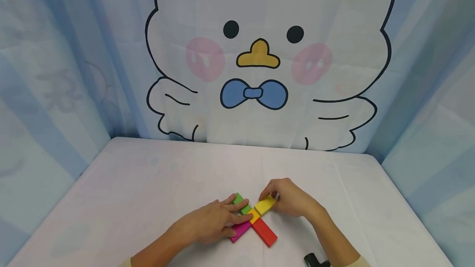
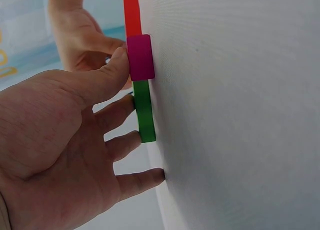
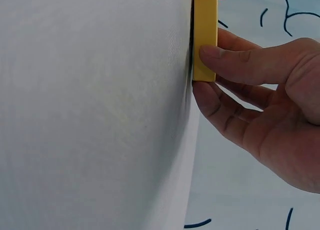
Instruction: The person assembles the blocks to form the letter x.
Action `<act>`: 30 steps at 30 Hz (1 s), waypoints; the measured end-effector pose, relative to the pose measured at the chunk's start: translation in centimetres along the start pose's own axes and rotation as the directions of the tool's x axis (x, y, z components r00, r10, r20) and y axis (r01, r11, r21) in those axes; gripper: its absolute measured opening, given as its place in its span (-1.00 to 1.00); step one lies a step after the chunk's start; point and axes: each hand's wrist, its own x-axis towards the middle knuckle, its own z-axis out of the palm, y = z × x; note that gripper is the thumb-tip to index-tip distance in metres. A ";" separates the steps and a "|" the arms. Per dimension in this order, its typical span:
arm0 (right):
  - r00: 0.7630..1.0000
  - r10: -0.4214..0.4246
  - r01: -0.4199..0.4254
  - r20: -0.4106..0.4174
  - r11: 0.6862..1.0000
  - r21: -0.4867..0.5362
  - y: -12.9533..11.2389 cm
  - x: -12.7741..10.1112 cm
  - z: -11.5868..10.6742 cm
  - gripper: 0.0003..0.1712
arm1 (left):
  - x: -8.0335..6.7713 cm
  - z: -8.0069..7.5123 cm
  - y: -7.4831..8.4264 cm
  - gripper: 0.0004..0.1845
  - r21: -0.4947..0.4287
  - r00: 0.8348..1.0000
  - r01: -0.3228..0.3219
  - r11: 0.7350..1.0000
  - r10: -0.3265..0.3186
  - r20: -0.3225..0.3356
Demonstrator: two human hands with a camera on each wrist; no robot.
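Coloured blocks form an X on the white table. At its centre is a small orange-yellow block [image 1: 255, 216], with a green block [image 1: 237, 198] at upper left, a magenta block [image 1: 242, 229] at lower left and a red block [image 1: 265, 232] at lower right. My left hand [image 1: 213, 223] lies spread over the left side; its fingers rest on the green and centre blocks, and the thumb touches the magenta one. With thumb and fingers, my right hand [image 1: 293, 199] pinches a yellow block [image 3: 205, 34] at the upper right arm, close to the centre block.
Near the front edge of the white-covered table [image 1: 148, 184], beside the right forearm, lies a black object [image 1: 312, 259], partly cut off by the frame. A curtain [image 1: 252, 127] with a cartoon animal hangs behind the table, and blue-white curtains flank both sides.
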 end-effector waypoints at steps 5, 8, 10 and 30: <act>1.000 -0.009 0.009 0.009 1.000 0.001 -0.2 0.0 0.1 -0.64 | 0.0 0.0 0.0 -0.36 0.001 1.000 -0.008 1.000 0.008 -0.008; 1.000 -0.011 0.011 0.007 1.000 0.001 -0.3 0.0 0.1 -0.64 | 0.0 0.0 -0.1 -0.36 0.002 1.000 -0.009 1.000 0.009 -0.014; 1.000 -0.012 0.012 0.005 1.000 0.000 -0.3 0.0 0.1 -0.64 | 0.0 0.0 -0.1 -0.36 0.000 1.000 -0.008 1.000 0.008 -0.017; 1.000 -0.023 0.023 0.011 1.000 0.009 -0.4 0.0 0.3 -0.64 | -0.1 0.1 -0.1 -0.36 0.011 1.000 -0.004 1.000 0.005 -0.021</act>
